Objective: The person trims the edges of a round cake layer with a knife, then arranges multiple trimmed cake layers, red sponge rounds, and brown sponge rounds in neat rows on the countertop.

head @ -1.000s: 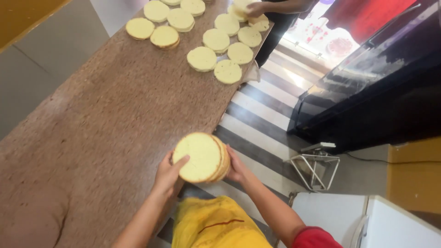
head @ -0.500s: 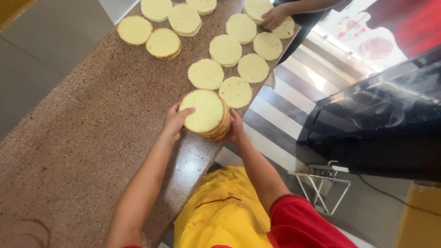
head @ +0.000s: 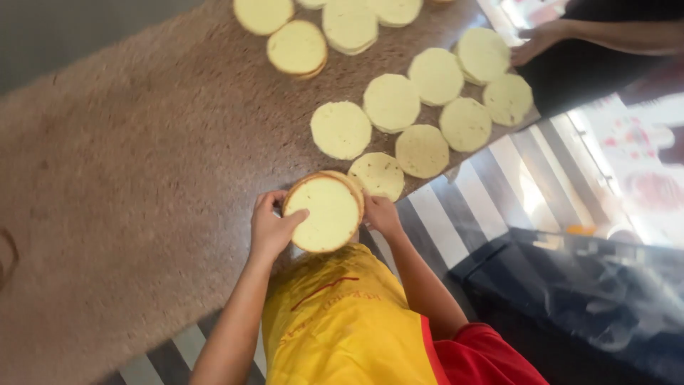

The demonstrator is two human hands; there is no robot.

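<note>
You've got a stack of round cake layers [head: 324, 212] between both hands at the bench edge, lower centre of frame.

Left hand [head: 272, 227] is cupped on the stack's left side w/ fingers curled over the top layer; right hand [head: 381, 212] presses its right side, partly hidden behind it, so both are closed around the stack. The stack sits tilted twd you, pale face up, browner rims below, on the speckled brown bench [head: 128, 185]. Single pale rounds [head: 420, 107] lie spread flat across the bench, upper centre to upper right, the nearest just beside your right hand. Another person's hand [head: 536, 41] rests at the bench's far edge, top right. Yellow apron [head: 342, 321] at bottom centre.
</note>
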